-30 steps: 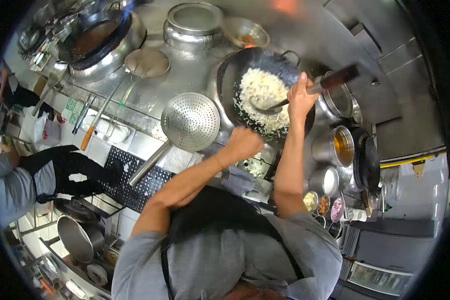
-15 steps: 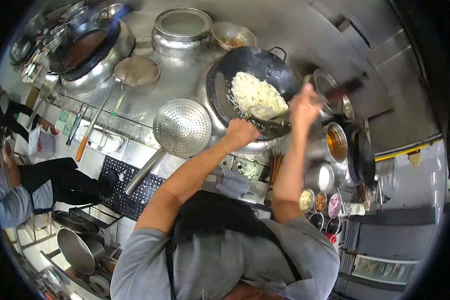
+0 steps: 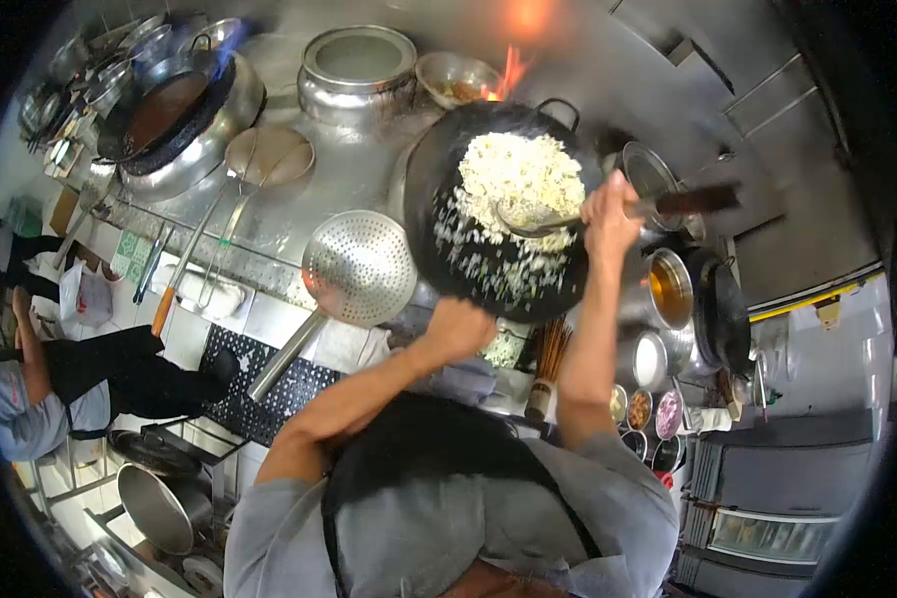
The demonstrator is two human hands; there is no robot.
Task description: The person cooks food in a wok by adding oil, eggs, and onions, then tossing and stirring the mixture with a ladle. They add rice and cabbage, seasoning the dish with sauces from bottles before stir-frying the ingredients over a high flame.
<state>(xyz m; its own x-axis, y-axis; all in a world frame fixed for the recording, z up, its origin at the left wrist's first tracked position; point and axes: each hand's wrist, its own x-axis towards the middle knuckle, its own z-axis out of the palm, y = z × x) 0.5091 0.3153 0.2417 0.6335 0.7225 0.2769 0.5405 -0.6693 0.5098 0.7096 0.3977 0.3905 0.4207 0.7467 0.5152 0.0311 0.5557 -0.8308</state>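
A black wok (image 3: 448,264) is lifted and tilted, with rice (image 3: 521,179) heaped at its far side and loose grains scattered toward its near side. My left hand (image 3: 461,330) is closed in a fist at the wok's near left edge, gripping it there; the near handle is hidden by the fingers. Wrapped round the shaft of a ladle (image 3: 543,225), my right hand (image 3: 611,212) is above the wok's right side. The ladle's bowl rests in the rice, and its dark handle end (image 3: 703,197) sticks out to the right. Flame (image 3: 509,75) rises behind the wok.
Left of the wok lie a perforated strainer (image 3: 361,267) and a fine skimmer (image 3: 269,154). Behind stand a steel pot (image 3: 357,70) and a bowl (image 3: 456,78). Several seasoning containers, one with oil (image 3: 670,289), sit to the right. A co-worker (image 3: 80,389) stands at left.
The wok has come up and toward me, and its rice has spread across it. My left hand has moved down and slightly left. Flame has flared up behind the wok.
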